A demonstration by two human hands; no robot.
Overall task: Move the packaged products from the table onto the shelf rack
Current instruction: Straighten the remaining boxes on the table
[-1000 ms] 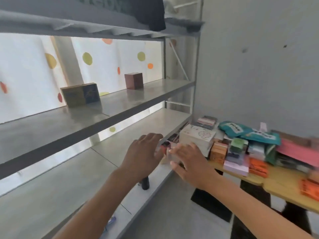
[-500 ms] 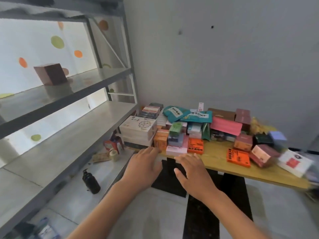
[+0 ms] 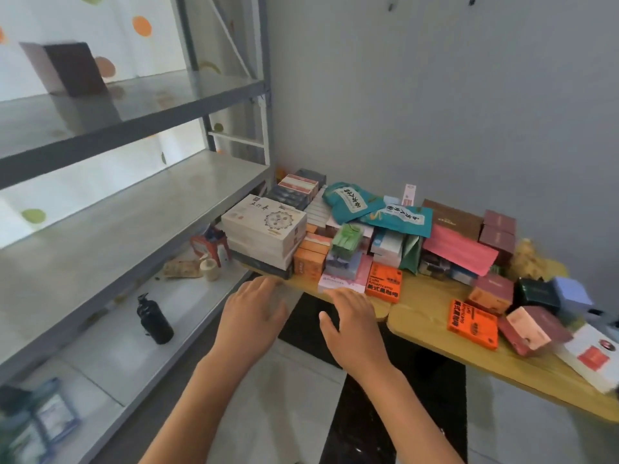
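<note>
Neither grip is holding anything: the left hand [image 3: 253, 314] and right hand [image 3: 351, 321] are hovering flat, fingers loosely spread, at the near edge of the wooden surface [image 3: 425, 313]. Having swung away from the shelf rack [image 3: 134, 118] a second ago, they are now reaching toward the packaged products [image 3: 368, 242] heaped there, nearest the pink box [image 3: 341, 279], so another pickup is probably starting.

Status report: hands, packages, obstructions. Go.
Left hand and right hand open, empty, at table edge. Packaged products piled on table. Reach unobstructed.
</note>
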